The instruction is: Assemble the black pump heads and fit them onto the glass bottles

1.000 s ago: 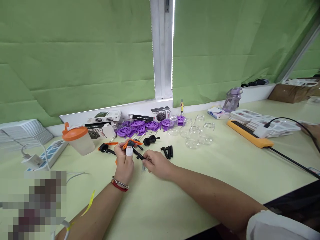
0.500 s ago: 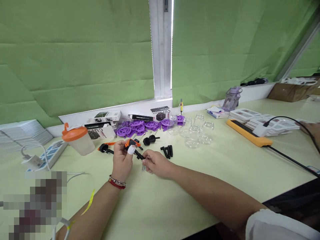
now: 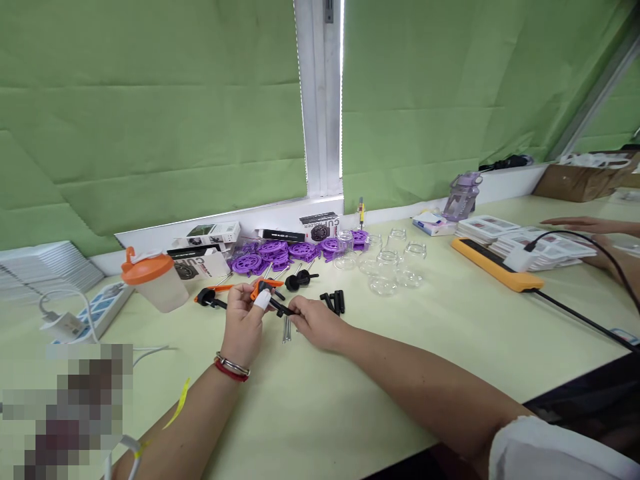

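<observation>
My left hand [image 3: 245,317] is closed around an orange-and-black plastic part [image 3: 264,288], its thumb wrapped in white. The fingers of my right hand [image 3: 317,323] pinch the far end of the black stem that runs out of this part. Just below the stem, thin metal rods [image 3: 287,329] lie on the table. Another orange-and-black part [image 3: 210,297] rests left of my hands. Beyond them is a round black part [image 3: 298,281] with a stem. Short black tubes [image 3: 334,302] lie beyond my right hand.
Purple wheel-shaped pieces [image 3: 273,250] and printed boxes [image 3: 200,263] line the back. Clear glass jars [image 3: 384,280] stand right of centre. An orange-lidded cup [image 3: 155,280] is at left, an orange power strip [image 3: 493,265] at right. Another person's hands [image 3: 575,223] are near stacked white cards [image 3: 545,250].
My right hand has shifted slightly, and more of the metal rods shows below the stem. At the far right, another person's hands have come further into view over the stacked cards.
</observation>
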The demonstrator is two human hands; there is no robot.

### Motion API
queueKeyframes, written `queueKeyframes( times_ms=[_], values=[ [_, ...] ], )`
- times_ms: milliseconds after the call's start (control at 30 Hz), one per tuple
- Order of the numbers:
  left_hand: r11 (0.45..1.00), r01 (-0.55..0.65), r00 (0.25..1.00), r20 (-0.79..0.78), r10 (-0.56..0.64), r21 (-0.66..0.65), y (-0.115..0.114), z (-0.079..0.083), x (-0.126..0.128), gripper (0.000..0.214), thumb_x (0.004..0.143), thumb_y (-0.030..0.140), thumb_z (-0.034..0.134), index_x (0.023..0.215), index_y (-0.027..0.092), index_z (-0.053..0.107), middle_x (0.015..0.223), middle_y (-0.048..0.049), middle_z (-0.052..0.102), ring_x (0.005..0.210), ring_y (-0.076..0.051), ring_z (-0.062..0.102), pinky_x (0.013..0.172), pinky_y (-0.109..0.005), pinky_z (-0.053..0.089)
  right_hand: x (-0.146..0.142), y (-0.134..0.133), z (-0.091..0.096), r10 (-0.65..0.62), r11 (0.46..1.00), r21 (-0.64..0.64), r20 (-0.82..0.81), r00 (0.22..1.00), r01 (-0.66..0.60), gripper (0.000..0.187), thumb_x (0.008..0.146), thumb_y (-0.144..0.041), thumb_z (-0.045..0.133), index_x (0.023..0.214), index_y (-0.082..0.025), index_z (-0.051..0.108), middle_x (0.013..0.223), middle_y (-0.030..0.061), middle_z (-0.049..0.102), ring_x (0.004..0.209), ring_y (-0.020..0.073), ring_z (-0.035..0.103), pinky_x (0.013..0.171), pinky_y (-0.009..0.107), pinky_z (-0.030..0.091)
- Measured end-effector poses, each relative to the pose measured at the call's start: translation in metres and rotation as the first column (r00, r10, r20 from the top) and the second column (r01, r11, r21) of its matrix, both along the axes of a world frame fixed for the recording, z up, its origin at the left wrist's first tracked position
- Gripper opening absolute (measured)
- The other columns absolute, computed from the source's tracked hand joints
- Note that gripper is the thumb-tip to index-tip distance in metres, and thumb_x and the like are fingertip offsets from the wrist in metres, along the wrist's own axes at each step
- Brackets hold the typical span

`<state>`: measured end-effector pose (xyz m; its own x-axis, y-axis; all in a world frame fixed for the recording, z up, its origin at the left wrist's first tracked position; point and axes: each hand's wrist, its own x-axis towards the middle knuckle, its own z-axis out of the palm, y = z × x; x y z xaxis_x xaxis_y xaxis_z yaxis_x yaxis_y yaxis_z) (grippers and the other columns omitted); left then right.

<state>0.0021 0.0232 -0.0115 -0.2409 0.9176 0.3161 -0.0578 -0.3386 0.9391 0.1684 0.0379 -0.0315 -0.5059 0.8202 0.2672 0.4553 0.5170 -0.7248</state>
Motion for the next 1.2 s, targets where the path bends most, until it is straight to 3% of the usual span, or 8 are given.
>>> queueKeyframes(
  times_ms=[267, 433, 667, 767, 933, 1200],
  values=[
    [0.997, 0.08, 0.995, 0.052, -0.08, 0.015, -0.001, -0.001, -0.001, 0.026, 0.074, 0.021, 0.059, 0.094, 0.025, 0.042, 0.098, -0.002, 0.062, 0.089, -0.019, 0.063, 0.064, -0.031, 0.051, 0.002, 0.0, 0.005, -0.015, 1.0, 0.006, 0.034, 0.999, 0.015, 0.01, 0.089, -0.025, 0.042, 0.094, -0.02, 0.05, 0.074, -0.0009, 0.057, 0.065, 0.0131, 0.05, 0.058, 0.023, 0.031],
    [0.999, 0.036, 0.999, 0.015, -0.037, 0.017, 0.0, 0.0, -0.001, 0.025, 0.077, 0.021, 0.057, 0.099, 0.025, 0.044, 0.098, -0.0017, 0.065, 0.093, -0.018, 0.063, 0.072, -0.03, 0.048, 0.001, 0.0, 0.006, -0.022, 1.0, 0.017, 0.055, 0.998, 0.021, 0.012, 0.09, -0.024, 0.043, 0.097, -0.021, 0.052, 0.076, -0.0002, 0.058, 0.067, 0.0137, 0.051, 0.058, 0.023, 0.031],
    [0.998, -0.041, 0.993, -0.11, 0.036, -0.04, -0.001, 0.005, -0.004, 0.041, 0.074, 0.025, 0.061, 0.114, 0.025, 0.062, 0.123, -0.0064, 0.06, 0.106, -0.023, 0.056, 0.078, -0.031, 0.047, 0.004, 0.002, 0.01, -0.086, 0.994, 0.077, 0.124, 0.989, 0.077, 0.013, 0.09, -0.022, 0.045, 0.099, -0.02, 0.053, 0.089, 0.0048, 0.062, 0.076, 0.0173, 0.054, 0.064, 0.025, 0.032],
    [0.99, -0.086, 0.984, -0.168, 0.067, -0.11, -0.002, 0.006, -0.005, 0.044, 0.074, 0.028, 0.061, 0.118, 0.029, 0.063, 0.121, -0.005, 0.061, 0.1, -0.021, 0.058, 0.08, -0.031, 0.046, 0.006, 0.004, 0.011, -0.101, 0.991, 0.099, 0.154, 0.983, 0.086, 0.014, 0.091, -0.023, 0.043, 0.102, -0.02, 0.052, 0.095, 0.0069, 0.062, 0.081, 0.0192, 0.055, 0.066, 0.026, 0.033],
    [0.991, -0.015, 0.992, -0.123, -0.001, -0.133, -0.001, 0.002, -0.005, 0.054, 0.075, 0.036, 0.063, 0.129, 0.028, 0.055, 0.117, -0.0055, 0.062, 0.078, -0.013, 0.057, 0.078, -0.031, 0.047, 0.008, 0.007, 0.009, -0.113, 0.987, 0.136, 0.18, 0.977, 0.089, 0.014, 0.092, -0.022, 0.043, 0.103, -0.019, 0.051, 0.097, 0.0079, 0.063, 0.084, 0.0193, 0.057, 0.069, 0.027, 0.034],
    [0.991, -0.027, 0.998, -0.057, 0.02, -0.134, 0.001, 0.003, -0.003, 0.059, 0.065, 0.028, 0.073, 0.123, 0.026, 0.061, 0.103, -0.0036, 0.066, 0.081, -0.015, 0.058, 0.082, -0.031, 0.046, 0.008, 0.007, 0.012, -0.125, 0.985, 0.144, 0.231, 0.965, 0.093, 0.013, 0.092, -0.02, 0.044, 0.103, -0.018, 0.051, 0.097, 0.0082, 0.063, 0.083, 0.0192, 0.058, 0.068, 0.027, 0.034]
  ],
)
